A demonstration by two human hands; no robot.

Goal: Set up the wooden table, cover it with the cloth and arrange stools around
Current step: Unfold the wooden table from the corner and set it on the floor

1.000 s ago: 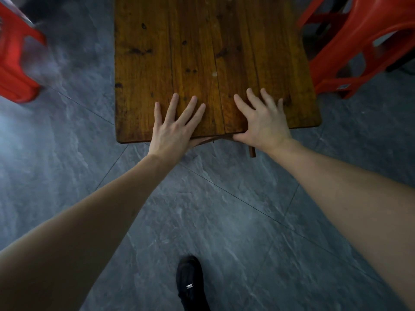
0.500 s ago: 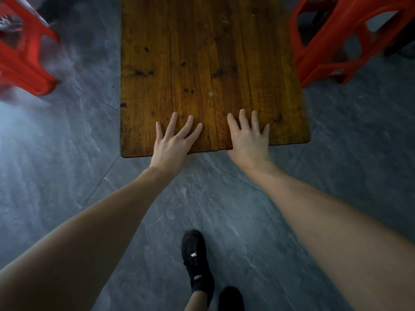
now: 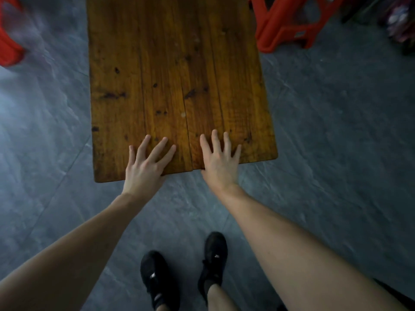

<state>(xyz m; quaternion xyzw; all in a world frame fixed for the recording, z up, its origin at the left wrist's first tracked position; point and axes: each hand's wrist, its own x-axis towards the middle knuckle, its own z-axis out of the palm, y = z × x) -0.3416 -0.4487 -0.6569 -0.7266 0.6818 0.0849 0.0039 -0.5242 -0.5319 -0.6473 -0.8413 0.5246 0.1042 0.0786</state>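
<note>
The wooden table [image 3: 175, 70] stands on the grey floor, its plank top bare and stretching away from me. My left hand [image 3: 147, 166] lies flat on the near edge with fingers spread. My right hand [image 3: 221, 160] lies flat beside it on the same edge, fingers straight. A red plastic stool [image 3: 289, 25] stands just off the table's far right side. Another red stool [image 3: 10, 41] shows blurred at the left frame edge. No cloth is in view.
My two feet in black shoes [image 3: 186, 274] stand on the grey tiled floor [image 3: 336, 153] just behind the table's near edge. A dark patterned object [image 3: 399, 23] sits at the top right corner, past the red stool.
The table's near edge sits lower in view and more of the top shows. Both hands stay flat on that edge. My second foot has come forward beside the first.
</note>
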